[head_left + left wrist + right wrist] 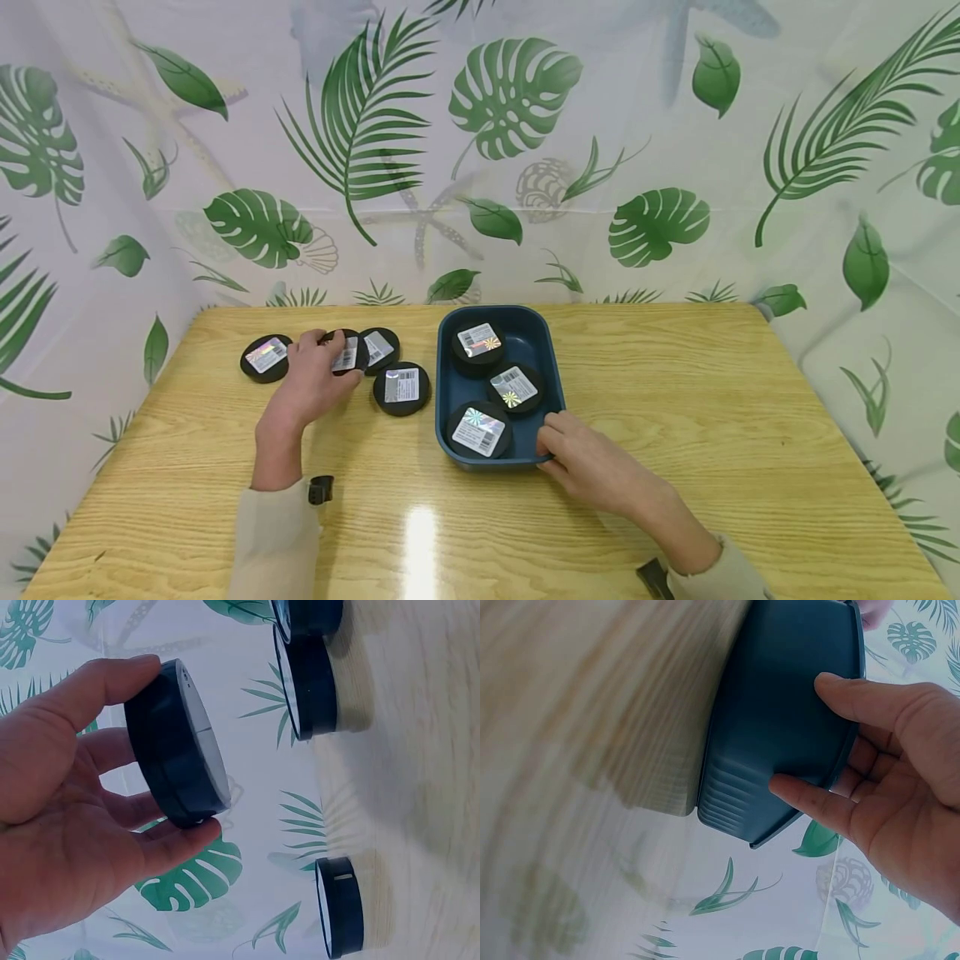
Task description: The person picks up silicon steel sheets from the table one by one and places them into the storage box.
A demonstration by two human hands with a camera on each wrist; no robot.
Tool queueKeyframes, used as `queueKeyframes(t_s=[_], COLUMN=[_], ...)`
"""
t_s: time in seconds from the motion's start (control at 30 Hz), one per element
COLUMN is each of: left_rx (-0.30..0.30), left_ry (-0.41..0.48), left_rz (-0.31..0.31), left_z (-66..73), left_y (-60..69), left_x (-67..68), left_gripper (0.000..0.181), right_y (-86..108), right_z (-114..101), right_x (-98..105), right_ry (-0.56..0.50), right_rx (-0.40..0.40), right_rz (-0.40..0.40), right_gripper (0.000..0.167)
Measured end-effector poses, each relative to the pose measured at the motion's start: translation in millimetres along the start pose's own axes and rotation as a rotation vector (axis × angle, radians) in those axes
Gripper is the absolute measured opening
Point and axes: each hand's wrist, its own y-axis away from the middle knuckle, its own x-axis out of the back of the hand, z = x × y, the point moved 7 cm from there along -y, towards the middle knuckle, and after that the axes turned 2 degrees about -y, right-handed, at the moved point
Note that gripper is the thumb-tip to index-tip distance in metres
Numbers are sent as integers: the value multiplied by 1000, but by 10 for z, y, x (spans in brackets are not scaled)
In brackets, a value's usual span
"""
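Note:
My left hand (311, 379) grips a black round disc (161, 746) by its edge, thumb on one side and fingers on the other. In the left wrist view this disc is off the table, its pale labelled face turned away from the palm. Two labelled discs (378, 350) (402, 388) lie just right of that hand, and another disc (266, 358) lies to its left. A dark blue rectangular bin (557, 367) contains three similar discs (478, 430). My right hand (588, 462) holds the bin's near right corner, its fingers over the rim.
The wooden table (675, 375) extends on both sides of the bin. Behind it hangs a white cloth (420, 275) printed with green leaves, which also runs along the left and right sides.

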Motion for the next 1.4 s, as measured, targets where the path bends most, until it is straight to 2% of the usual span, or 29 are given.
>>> queueKeyframes(t_s=[0.37, 0.8, 1.07, 1.4], left_rx=[-40, -133, -176, -223], left_ry=[46, 92, 108, 108], left_rz=[74, 111, 110, 106], left_z=[126, 465, 665, 840], left_y=[16, 101, 124, 128], left_x=[63, 134, 91, -4], left_gripper=[62, 65, 65, 63], right_y=[2, 2, -2, 1], right_z=[-3, 0, -4, -12], right_x=[4, -5, -9, -2], right_ry=[-5, -3, 8, 22], right_rx=[-1, -5, 2, 25], right_rz=[1, -4, 9, 31], right_gripper=[22, 21, 22, 23])
